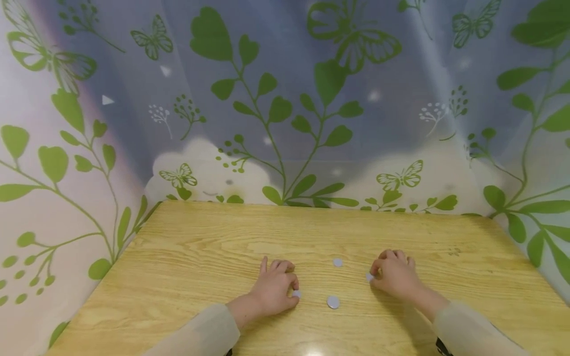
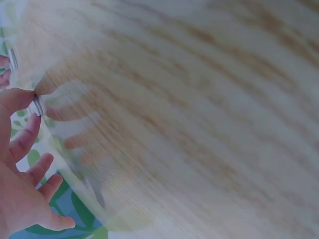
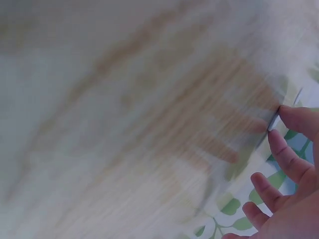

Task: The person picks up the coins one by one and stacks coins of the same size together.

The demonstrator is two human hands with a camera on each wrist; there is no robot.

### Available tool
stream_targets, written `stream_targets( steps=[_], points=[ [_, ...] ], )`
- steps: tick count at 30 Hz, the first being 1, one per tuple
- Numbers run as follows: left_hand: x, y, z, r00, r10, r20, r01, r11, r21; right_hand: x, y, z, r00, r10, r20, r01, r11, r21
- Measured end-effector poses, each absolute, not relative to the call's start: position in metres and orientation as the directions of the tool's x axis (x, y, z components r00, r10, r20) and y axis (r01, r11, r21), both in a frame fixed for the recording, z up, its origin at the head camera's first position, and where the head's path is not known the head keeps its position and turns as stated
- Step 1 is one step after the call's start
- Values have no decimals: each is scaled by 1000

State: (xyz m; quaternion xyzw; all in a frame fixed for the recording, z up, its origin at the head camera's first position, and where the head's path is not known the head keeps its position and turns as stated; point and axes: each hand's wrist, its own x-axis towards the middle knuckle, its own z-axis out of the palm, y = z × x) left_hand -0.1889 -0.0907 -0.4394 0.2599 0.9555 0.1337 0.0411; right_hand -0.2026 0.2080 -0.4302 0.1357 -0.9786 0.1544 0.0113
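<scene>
My left hand pinches a silver-grey coin between thumb and index finger, low over the wooden table. The other fingers are spread away from it; the left wrist view shows this coin edge-on between the two fingertips. Further right, my right hand grips a second coin by its edges, partly hidden by the fingers. That coin appears as a thin dark edge in the right wrist view. Between the hands two more coins lie flat, one farther back and one nearer me.
The glossy wood-grain table reflects the hands. A curtain printed with green leaves and butterflies hangs along its back edge and round both sides.
</scene>
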Motion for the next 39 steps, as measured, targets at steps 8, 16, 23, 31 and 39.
stream_targets(
  steps=[8,16,23,31,39],
  points=[
    [-189,-90,-441,-858,514,3,496,826,268,-189,204,-431,-955,-290,60,-294,902,-317],
    [-189,-90,-440,-858,513,5,495,826,270,-183,197,-432,-947,-313,77,-321,897,-303],
    [-189,-90,-440,-861,509,4,490,825,281,-182,197,-434,-942,-319,103,-335,901,-275],
    [-189,-91,-441,-860,511,-4,488,823,291,-181,197,-434,-943,-314,109,-332,906,-264],
    [-188,-92,-439,-856,517,-3,493,818,297,-182,197,-434,-946,-308,103,-324,908,-266]
  ],
)
